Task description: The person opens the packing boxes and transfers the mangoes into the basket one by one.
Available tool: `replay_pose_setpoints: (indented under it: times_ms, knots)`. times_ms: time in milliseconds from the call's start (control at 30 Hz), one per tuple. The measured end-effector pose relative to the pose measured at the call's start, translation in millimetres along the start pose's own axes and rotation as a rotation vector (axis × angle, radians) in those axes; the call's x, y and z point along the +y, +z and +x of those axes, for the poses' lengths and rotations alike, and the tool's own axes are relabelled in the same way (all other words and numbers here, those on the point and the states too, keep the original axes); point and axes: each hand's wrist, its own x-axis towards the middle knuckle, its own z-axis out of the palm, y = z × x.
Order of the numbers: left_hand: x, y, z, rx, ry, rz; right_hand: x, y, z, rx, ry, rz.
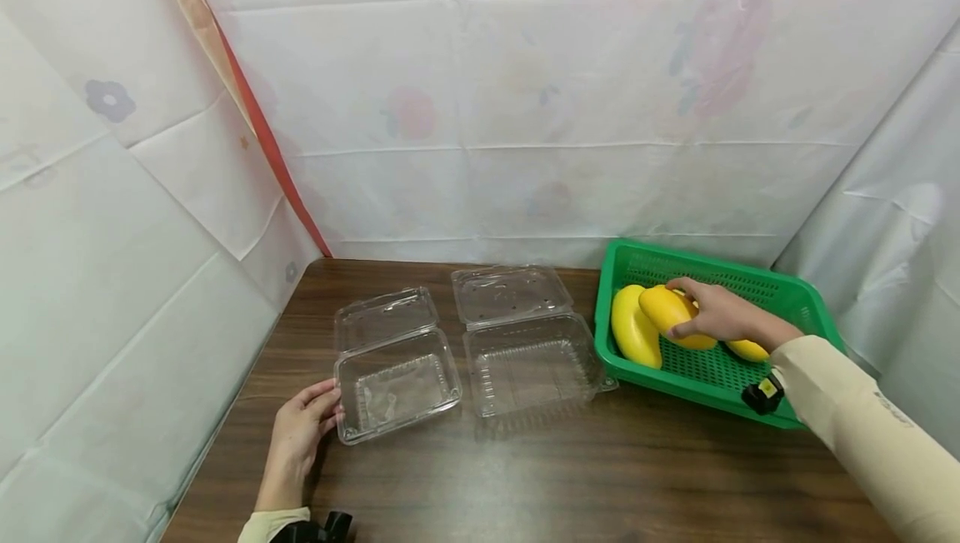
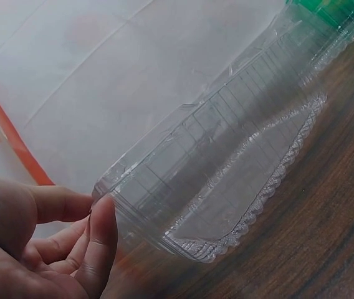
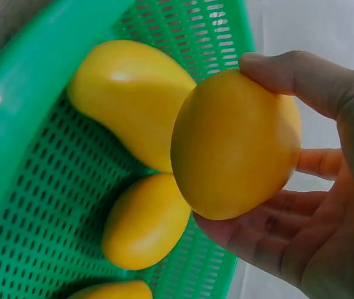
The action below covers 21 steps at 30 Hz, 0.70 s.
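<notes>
My right hand (image 1: 712, 310) grips a yellow mango (image 1: 670, 310) over the green basket, thumb on one side and fingers round the other. Below it in the right wrist view, a larger curved yellow mango (image 3: 130, 99) and a smaller one (image 3: 149, 221) lie on the basket floor, with part of another mango (image 3: 114, 291) at the lower edge. My left hand (image 1: 298, 435) pinches the left rim of a clear plastic clamshell box (image 1: 397, 385) between thumb and fingers. That box stands on the table with its lid folded back, nothing inside.
A second clear clamshell box (image 1: 532, 368), lid also laid back, stands between the first box and the green basket (image 1: 720, 397). The brown wooden table (image 1: 510, 485) meets white patterned cloth (image 1: 487, 193) at the back and left.
</notes>
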Motion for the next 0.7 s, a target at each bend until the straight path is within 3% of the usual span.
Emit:
replay_pose_setpoints:
  times_ms: [700]
  knots:
    - [1.5,-2.9,-4.4,-0.008,-0.017,0.014,38,15,-14,-0.116,0.068,0.012]
